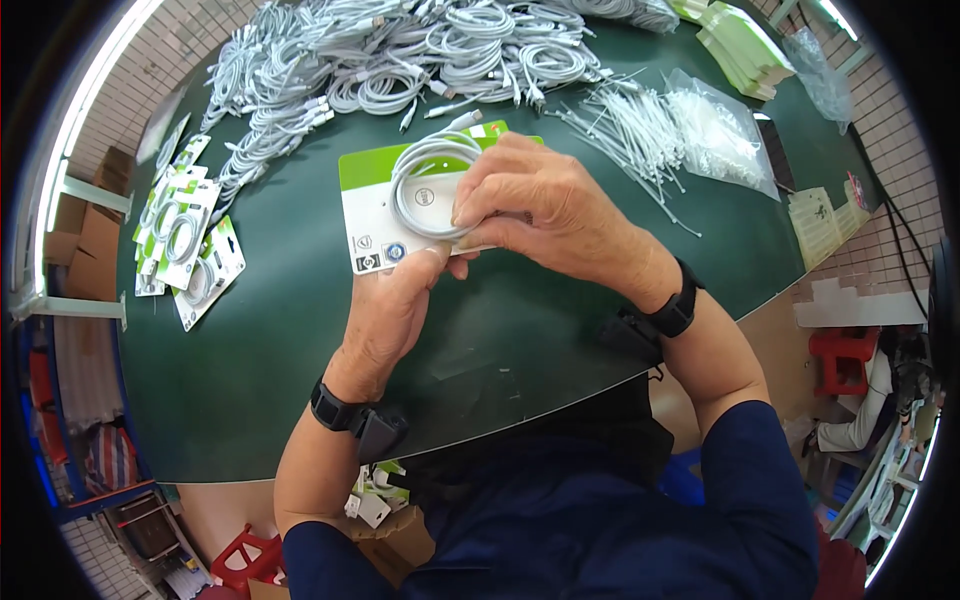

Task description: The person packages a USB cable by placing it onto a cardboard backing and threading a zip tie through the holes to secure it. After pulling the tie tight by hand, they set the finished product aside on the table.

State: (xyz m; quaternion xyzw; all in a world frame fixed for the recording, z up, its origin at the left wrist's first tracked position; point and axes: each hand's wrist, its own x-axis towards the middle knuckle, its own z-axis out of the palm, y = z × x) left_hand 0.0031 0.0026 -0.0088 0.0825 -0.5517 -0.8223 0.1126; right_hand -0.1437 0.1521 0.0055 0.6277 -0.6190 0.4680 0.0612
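Note:
A green-and-white backing card (363, 212) is held up over the table, with a coiled white cable (398, 190) lying against its face. My left hand (388, 312) grips the card's lower edge, thumb in front and fingers mostly hidden behind. Over the right part of the card, my right hand (560, 208) is closed in a pinch at the coil's lower right side. Whether a tie sits between those fingertips is too small to tell. The cable's plug end (464, 121) sticks out above the coil, toward the card's top edge.
A large heap of coiled white cables (460, 50) covers the far side of the green table (300, 400). Loose white cable ties (630, 130) and a clear bag (720, 135) of ties lie right. Carded cables (180, 245) are piled left; green cards (745, 50) are stacked far right.

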